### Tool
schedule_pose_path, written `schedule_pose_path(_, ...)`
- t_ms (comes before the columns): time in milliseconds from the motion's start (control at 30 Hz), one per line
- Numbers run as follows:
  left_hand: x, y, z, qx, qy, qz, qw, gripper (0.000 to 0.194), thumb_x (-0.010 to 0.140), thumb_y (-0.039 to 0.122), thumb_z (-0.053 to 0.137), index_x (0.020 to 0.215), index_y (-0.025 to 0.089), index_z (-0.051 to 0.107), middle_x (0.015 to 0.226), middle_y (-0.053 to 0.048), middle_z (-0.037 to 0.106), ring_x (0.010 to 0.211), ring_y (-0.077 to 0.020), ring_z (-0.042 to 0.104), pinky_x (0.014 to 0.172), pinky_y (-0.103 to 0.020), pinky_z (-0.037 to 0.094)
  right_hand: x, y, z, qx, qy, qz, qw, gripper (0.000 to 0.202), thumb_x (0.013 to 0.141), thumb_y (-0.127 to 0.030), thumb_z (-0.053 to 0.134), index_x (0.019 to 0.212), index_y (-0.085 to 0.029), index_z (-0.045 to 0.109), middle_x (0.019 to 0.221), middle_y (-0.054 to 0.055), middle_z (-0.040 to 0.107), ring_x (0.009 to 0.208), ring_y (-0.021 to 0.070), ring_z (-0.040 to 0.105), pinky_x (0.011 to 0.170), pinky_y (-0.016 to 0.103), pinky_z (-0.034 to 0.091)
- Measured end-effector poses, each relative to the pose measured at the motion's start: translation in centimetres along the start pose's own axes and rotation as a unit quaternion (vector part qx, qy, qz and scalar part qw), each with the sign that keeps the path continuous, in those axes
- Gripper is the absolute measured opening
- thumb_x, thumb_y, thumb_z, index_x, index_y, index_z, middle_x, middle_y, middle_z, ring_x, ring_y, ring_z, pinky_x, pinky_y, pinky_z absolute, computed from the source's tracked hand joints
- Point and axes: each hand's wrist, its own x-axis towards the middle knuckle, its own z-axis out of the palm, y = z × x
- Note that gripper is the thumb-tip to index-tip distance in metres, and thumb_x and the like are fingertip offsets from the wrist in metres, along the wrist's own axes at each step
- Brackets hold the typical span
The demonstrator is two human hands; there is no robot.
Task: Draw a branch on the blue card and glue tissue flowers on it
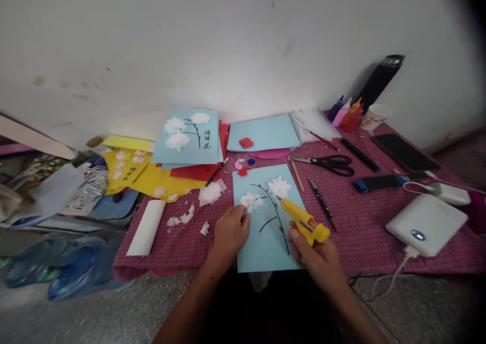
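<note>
A light blue sheet of paper point(254, 250) lies in front of me with a drawn dark branch and two white paper flowers. My left hand point(232, 230) rests at the sheet's left edge, fingers curled together. Its fingertips touch the lower edge of the left flower point(250, 201); whether they pinch anything is hidden. In my right hand point(317, 253) is a yellow hot glue gun point(299, 217), a small orange light glowing on its side. Its nozzle points up-left, close to the lower edge of the right flower point(279, 186).
Black-handled scissors point(334, 164), a patterned pen point(322, 205) and a white power bank point(427, 225) lie to the right. Paint bottles point(341, 113) and a paper cup point(375, 116) stand behind. A finished-looking flower card point(190, 154), paper scraps point(182, 217) and a white roll point(146, 227) are leftward.
</note>
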Motion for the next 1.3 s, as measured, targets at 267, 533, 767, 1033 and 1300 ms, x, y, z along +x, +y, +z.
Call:
schedule_pose_path(267,1.0,0.7,-0.5,0.036,-0.040,0.001,0.999,0.026,0.092,0.035,0.059,0.115,0.022,0.059,0.100,-0.007,0.071,0.089,-0.0228,0.068,0.080,-0.032,0.049,-0.4,-0.1,-0.8,-0.181,-0.079,-0.028,0.980,0.029,0.087,-0.045,0.065,0.095,-0.017,0.067,0.064,-0.001,0.057,0.052,0.0134,0.047,0.044,0.024,0.036)
schedule_pose_path(533,1.8,1.3,-1.4,0.070,-0.070,-0.022,0.995,0.031,0.092,0.040,0.060,0.116,0.023,0.051,0.098,-0.007,0.072,0.083,-0.0256,0.071,0.070,-0.031,0.047,-0.1,-0.4,-0.1,-0.227,-0.080,-0.052,0.969,0.036,0.087,-0.040,0.064,0.113,-0.017,0.069,0.081,0.004,0.068,0.066,0.0191,0.058,0.054,0.027,0.045)
schedule_pose_path(767,2.3,0.2,-1.1,0.039,-0.053,-0.025,0.998,0.022,0.094,0.033,0.057,0.113,0.023,0.052,0.090,-0.004,0.073,0.081,-0.0227,0.071,0.067,-0.029,0.044,0.3,-0.3,1.0,-0.214,-0.101,-0.052,0.970,0.034,0.087,-0.040,0.062,0.110,-0.017,0.070,0.082,0.004,0.069,0.069,0.0200,0.059,0.059,0.028,0.048)
schedule_pose_path(1033,2.4,0.0,-1.2,0.009,-0.060,-0.025,0.998,0.021,0.094,0.031,0.056,0.112,0.023,0.053,0.089,-0.003,0.073,0.081,-0.0211,0.070,0.068,-0.028,0.043,0.6,-1.2,2.2,-0.216,-0.085,-0.063,0.970,0.027,0.083,-0.041,0.064,0.096,-0.018,0.074,0.073,0.003,0.069,0.065,0.0203,0.060,0.053,0.026,0.046)
schedule_pose_path(1300,2.6,0.2,-1.4,0.044,-0.077,-0.004,0.996,0.029,0.089,0.036,0.062,0.114,0.024,0.053,0.089,-0.004,0.073,0.079,-0.0242,0.070,0.068,-0.030,0.045,0.0,-0.8,0.7,-0.217,-0.063,-0.067,0.972,0.030,0.081,-0.040,0.067,0.101,-0.019,0.075,0.081,0.005,0.072,0.069,0.0228,0.064,0.058,0.030,0.051)
